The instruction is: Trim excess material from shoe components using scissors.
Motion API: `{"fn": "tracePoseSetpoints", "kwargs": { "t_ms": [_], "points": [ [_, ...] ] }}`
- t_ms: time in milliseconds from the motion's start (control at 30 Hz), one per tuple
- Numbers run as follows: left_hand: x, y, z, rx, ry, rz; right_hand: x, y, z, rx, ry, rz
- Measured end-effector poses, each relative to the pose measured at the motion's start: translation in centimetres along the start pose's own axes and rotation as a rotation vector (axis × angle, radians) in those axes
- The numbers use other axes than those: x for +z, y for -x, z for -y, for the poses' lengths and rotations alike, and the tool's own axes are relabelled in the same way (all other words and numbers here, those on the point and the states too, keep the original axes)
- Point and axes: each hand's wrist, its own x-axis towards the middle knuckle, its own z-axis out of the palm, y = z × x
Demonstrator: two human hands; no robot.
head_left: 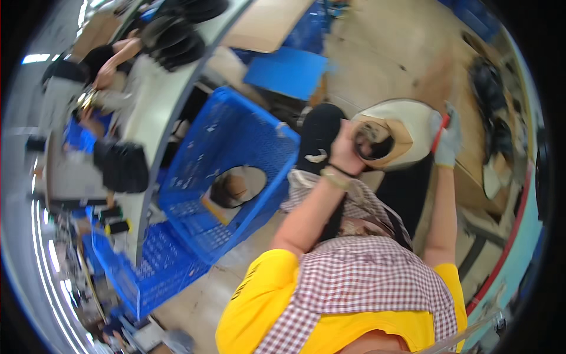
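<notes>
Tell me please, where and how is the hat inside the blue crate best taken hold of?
Probably by the pale brim of the hat, on its right-hand side, reaching down through the open top of the blue crate. There the brim spreads broad and uncovered beyond the tan and dark middle; its underside is hidden.

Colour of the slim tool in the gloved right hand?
The slim tool shows red; head view.

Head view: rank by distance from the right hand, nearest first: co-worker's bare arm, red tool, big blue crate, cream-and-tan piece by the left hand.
From the right hand:
1. Red tool: in its grip.
2. Cream-and-tan piece: just left, held by the left hand.
3. Big blue crate: farther left.
4. Co-worker's bare arm: upper left, farthest.
</notes>
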Motion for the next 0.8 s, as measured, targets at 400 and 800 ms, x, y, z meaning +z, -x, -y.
{"fn": "tracePoseSetpoints", "kwargs": {
  "t_ms": [400, 800],
  "points": [
    [4.7, 3.4, 6.6, -0.385, -1.932, -0.255, -1.8, -0.2, -4.2, 0.196, 0.448, 0.374],
    [5.3, 1.6, 5.2, -0.380, -1.384, -0.682, -3.5, 4.9, -3.0, 0.580, 0.090, 0.195]
  ]
}}
